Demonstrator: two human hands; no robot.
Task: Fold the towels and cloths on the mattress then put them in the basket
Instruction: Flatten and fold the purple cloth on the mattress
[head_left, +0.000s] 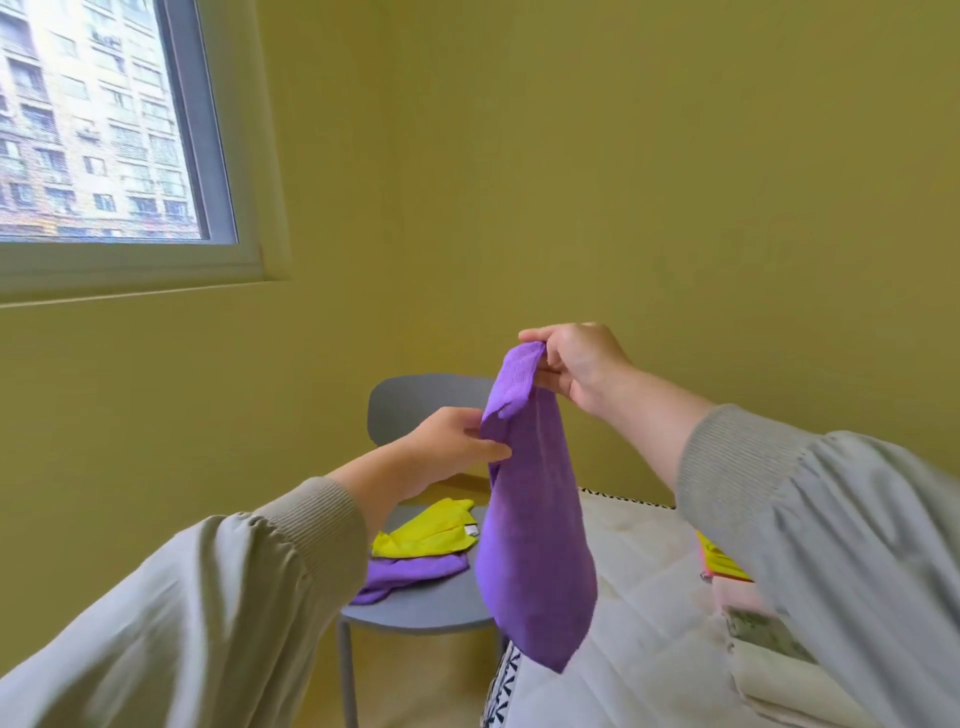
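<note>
My right grip (563, 364) pinches the purple cloth (535, 530) at its top, left grip (454, 441) pinches its edge; not yet folded, basket out of view.

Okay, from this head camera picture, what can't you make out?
Basket: nowhere in the head view.
Yellow item on the mattress: head view, mostly behind the right sleeve.
Purple cloth on the chair: head view, partly under the yellow cloth and left sleeve.
Pale pile, lower right: head view, cut by right sleeve and edge.
</note>
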